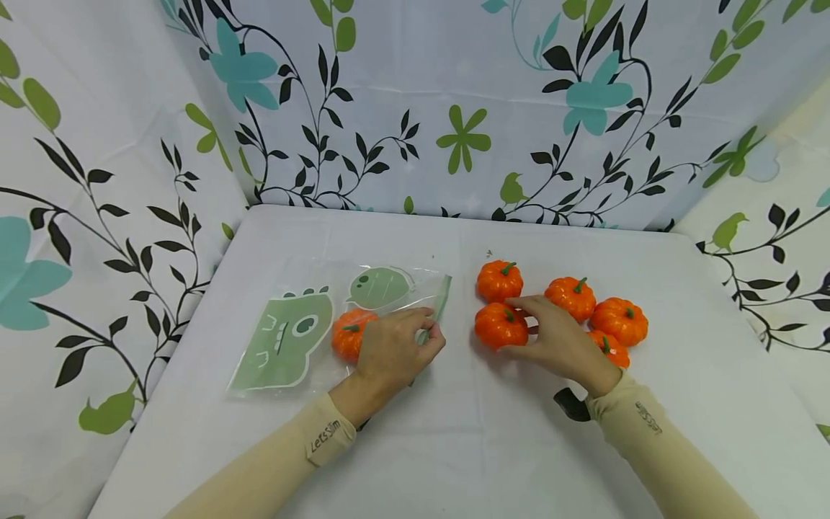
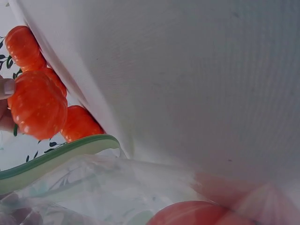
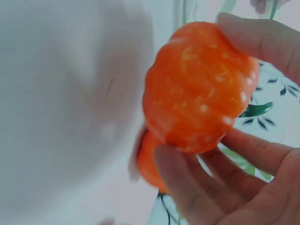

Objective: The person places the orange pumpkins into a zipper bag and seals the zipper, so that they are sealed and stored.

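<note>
My right hand (image 1: 558, 339) grips a small orange toy pumpkin (image 1: 499, 326), thumb on one side and fingers on the other; the right wrist view shows this pumpkin (image 3: 199, 89) with its green stem. My left hand (image 1: 397, 347) pinches the open end of a clear zip bag (image 1: 318, 382), near its green zip strip (image 1: 444, 297). The bag lies flat, printed with a pale green cartoon creature (image 1: 279, 339). Inside it sits another pumpkin (image 1: 347, 339), partly hidden behind my left hand. In the left wrist view the green strip (image 2: 56, 157) arches over the see-through plastic.
Behind the held pumpkin stands another pumpkin (image 1: 499, 280). Several more cluster to the right, among them one pumpkin (image 1: 570, 298) at the back and one (image 1: 619, 321) at the outer side. The white table (image 1: 454, 461) backs onto a leaf-patterned curtain (image 1: 415, 108).
</note>
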